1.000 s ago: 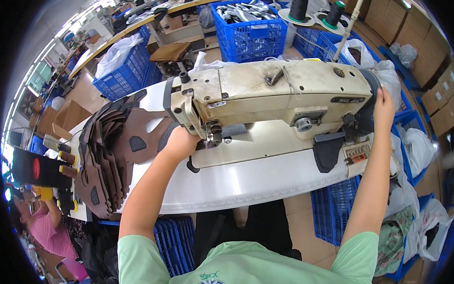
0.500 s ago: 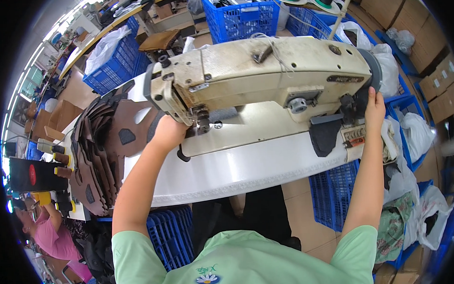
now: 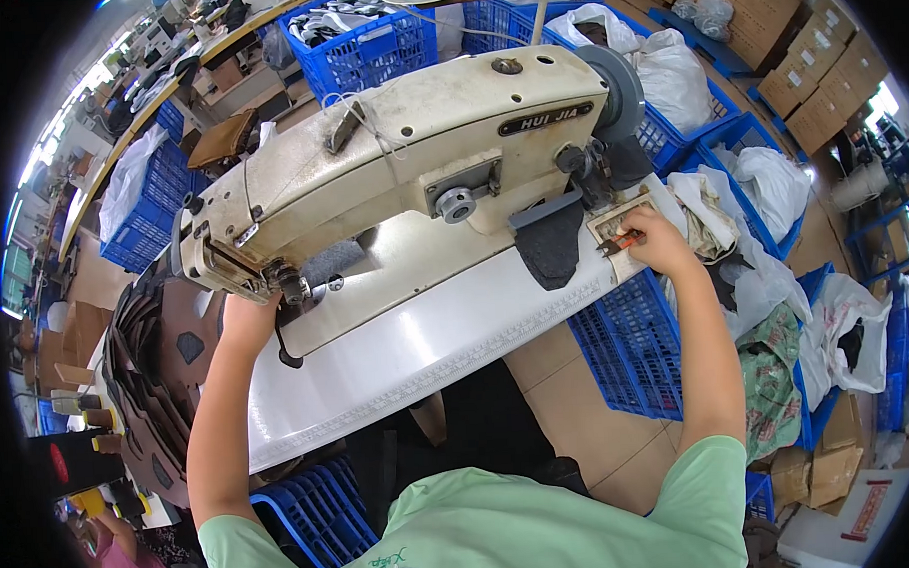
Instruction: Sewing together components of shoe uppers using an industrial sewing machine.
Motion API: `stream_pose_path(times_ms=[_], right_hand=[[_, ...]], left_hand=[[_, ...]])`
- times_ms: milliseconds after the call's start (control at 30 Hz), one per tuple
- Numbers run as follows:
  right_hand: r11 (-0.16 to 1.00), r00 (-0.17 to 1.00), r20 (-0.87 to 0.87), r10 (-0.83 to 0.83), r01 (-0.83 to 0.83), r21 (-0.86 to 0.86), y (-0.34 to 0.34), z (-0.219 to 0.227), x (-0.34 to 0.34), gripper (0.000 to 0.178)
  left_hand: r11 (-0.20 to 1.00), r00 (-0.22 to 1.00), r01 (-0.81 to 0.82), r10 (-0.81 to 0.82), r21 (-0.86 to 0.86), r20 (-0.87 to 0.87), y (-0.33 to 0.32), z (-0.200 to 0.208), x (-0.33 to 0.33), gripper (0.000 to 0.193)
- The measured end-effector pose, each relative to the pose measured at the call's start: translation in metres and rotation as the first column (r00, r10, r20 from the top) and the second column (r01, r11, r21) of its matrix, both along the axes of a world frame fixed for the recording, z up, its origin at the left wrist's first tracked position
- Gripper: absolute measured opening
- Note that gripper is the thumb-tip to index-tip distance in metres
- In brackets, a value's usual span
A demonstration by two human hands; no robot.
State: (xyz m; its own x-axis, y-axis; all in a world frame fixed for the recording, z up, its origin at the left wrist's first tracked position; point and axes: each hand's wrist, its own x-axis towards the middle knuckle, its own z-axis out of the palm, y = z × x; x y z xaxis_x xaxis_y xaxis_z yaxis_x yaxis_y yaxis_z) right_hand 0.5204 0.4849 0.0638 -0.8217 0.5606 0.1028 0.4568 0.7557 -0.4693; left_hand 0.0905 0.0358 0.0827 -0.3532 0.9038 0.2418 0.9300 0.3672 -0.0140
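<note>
1. Orange-and-dark snips (image 3: 619,243): at R end of white table (image 3: 406,336), by small tray (image 3: 629,269). R hand (image 3: 655,241) has fingers clamped on the handle end; can't tell if they're fully clear of the tray.
2. L hand (image 3: 252,313): up against needle end of sewing machine (image 3: 370,167), fingertips hidden behind the head. Can't tell if they're apart, together or gripping.
3. Biggest risk IMO: L fingers v. close to needle area. If machine ran now, eyes on R side, could get a stitched finger. Foot ctrl not in view.
4. Snips could slip: grip looks to be at one end only, approx. table edge. A fumble might drop them twd blue crate (image 3: 632,353) below.
5. Blade end points L, twd dark grey flap (image 3: 550,249), apart from it. Careless swing might nick it or catch its edge.
6. Loose thread (image 3: 385,146) looped over machine top. Could snag on a sleeve or tool if I reach across, & mess up feed.
7. Brown pieces (image 3: 142,360) piled beside L forearm. Elbow knock = prob. a slide, stack out of order.
</note>
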Motion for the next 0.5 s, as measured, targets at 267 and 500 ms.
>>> stream_pose_path(times_ms=[267, 500], right_hand=[[0.999, 0.985, 0.168, 0.024, -0.027, 0.018, 0.001, 0.011, -0.008, 0.016], [0.779, 0.734, -0.550, -0.399, -0.045, -0.625, -0.087, 0.027, -0.028, 0.018]], left_hand=[[0.992, 0.992, -0.111, 0.114, -0.058, 0.055, -0.006, 0.001, -0.003, 0.033], [0.979, 0.959, -0.114, 0.065, -0.167, -0.277, -0.020, -0.022, -0.032, 0.026]])
